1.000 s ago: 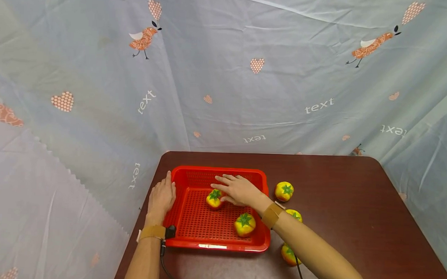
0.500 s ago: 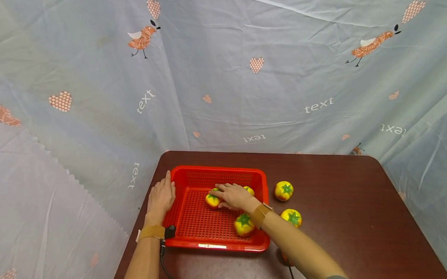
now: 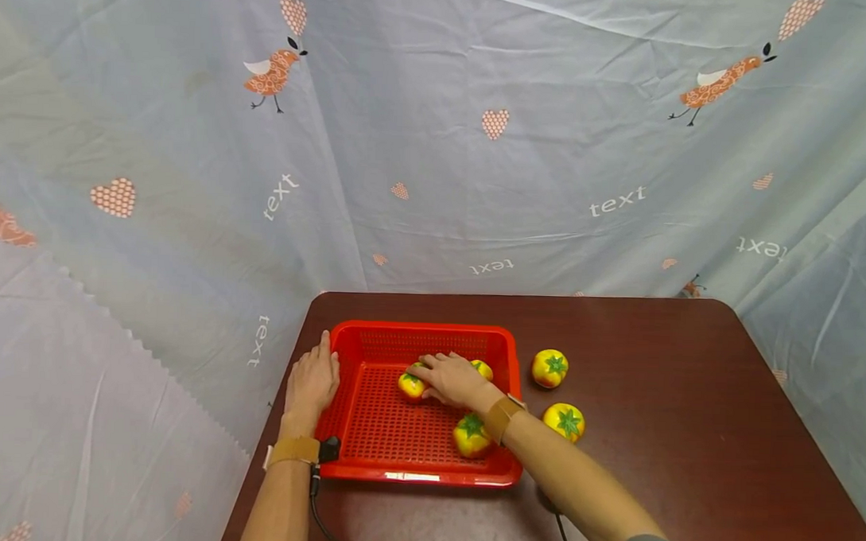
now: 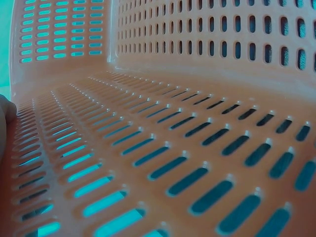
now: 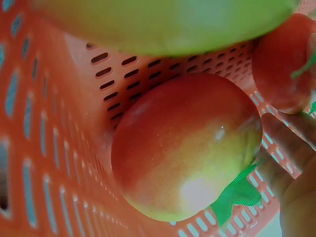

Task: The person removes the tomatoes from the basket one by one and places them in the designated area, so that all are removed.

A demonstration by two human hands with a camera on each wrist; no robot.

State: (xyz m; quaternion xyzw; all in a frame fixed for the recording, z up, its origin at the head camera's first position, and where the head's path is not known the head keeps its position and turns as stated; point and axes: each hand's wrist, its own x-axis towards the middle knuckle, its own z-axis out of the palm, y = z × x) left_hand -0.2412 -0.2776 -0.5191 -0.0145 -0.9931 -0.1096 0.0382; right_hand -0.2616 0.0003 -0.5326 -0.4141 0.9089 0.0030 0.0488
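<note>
A red perforated basket (image 3: 411, 476) stands on the left part of the table. My left hand (image 3: 313, 382) holds its left rim, fingers along the outside and thumb inside; the left wrist view shows a bit of a digit by the basket wall (image 4: 212, 37). Inside the basket my right hand (image 3: 452, 380) grips a yellow-red fruit with green leaves (image 3: 410, 387), its fingers over the top. Another fruit (image 3: 482, 368) sits behind that hand, and one (image 3: 472, 437) near the front right. The right wrist view shows the fingers (image 5: 291, 148) touching the fruit (image 5: 284, 64) at upper right.
On the brown table (image 3: 686, 407), right of the basket, lie a fruit (image 3: 550, 368) towards the back and another (image 3: 564, 421) beside my right forearm. Dark cables run from both wrists. A patterned grey-blue curtain (image 3: 423, 143) hangs behind and beside the table.
My right hand has moved slightly down onto the fruit and closed on it, nudging it a little left. The fruit behind that hand has come into view. My left hand has not moved.
</note>
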